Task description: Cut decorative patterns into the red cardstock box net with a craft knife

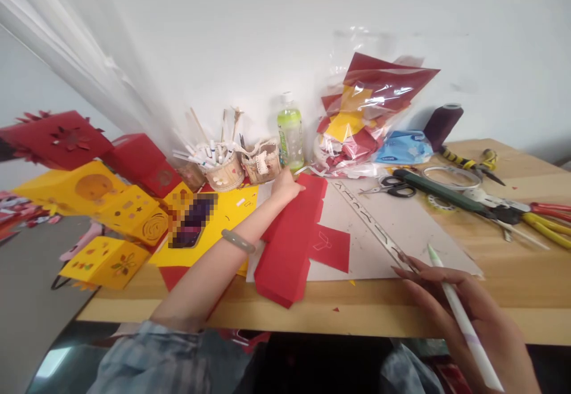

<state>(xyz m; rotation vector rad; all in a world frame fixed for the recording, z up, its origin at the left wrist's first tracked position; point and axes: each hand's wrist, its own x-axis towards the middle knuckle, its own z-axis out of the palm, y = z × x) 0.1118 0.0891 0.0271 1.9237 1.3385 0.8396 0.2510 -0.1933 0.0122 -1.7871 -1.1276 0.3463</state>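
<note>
Red card, folded into a long panel (289, 239), lies at the centre of the surface (397, 318); clock positions are taken from it, 12 being the wall side. At 12 o'clock, the left hand (286, 185) touches its far end; grip closure cannot be told. At 4 o'clock, the right-hand grip (495, 328) is closed around a white pen (466, 328), green tip outward, its fingertips at the near end of a ruler (377, 233) with letter-like cut-outs.

Markings: the green bottle (289, 135), at 12, carries dark vertical lettering, not legible; the blue pack (404, 147), at 2, bears small white print, too small to read.

Surroundings: plastic bag (370, 108) of card scraps, 1; black scissors (399, 187), 2; yellow-handled pliers (546, 227), 3; yellow boxes (129, 212), 9 to 10. The left forearm crosses the yellow sheet (236, 218), obstructing part of it.
</note>
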